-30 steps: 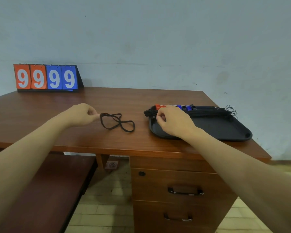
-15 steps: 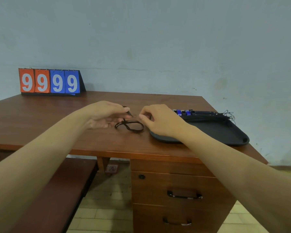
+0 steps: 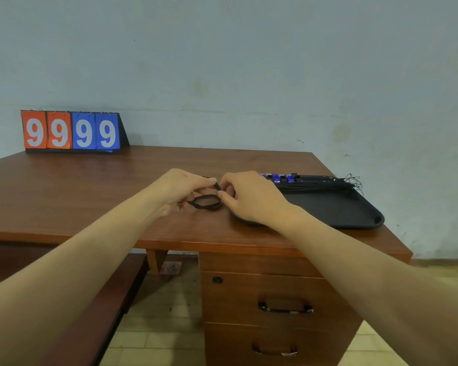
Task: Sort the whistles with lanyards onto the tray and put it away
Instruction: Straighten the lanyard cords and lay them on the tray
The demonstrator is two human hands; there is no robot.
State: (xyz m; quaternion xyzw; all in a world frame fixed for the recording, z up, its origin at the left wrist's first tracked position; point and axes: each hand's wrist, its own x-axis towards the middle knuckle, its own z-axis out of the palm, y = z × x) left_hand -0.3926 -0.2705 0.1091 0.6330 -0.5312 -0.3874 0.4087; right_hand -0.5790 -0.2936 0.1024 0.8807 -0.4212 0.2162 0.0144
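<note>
Scoreboard (image 3: 72,131) behind hands (image 3: 217,192), lanyard (image 3: 205,202)

The desk (image 3: 90,196) is reddish-brown wood with a smooth, faintly satin top. The tray (image 3: 336,210) looks like matt black plastic. The lanyard (image 3: 205,202) is thin black cord, probably woven, though it is too small to tell. The blue whistles (image 3: 282,177) seem glossy plastic. The wall (image 3: 249,62) is matt, blotchy paint.
</note>
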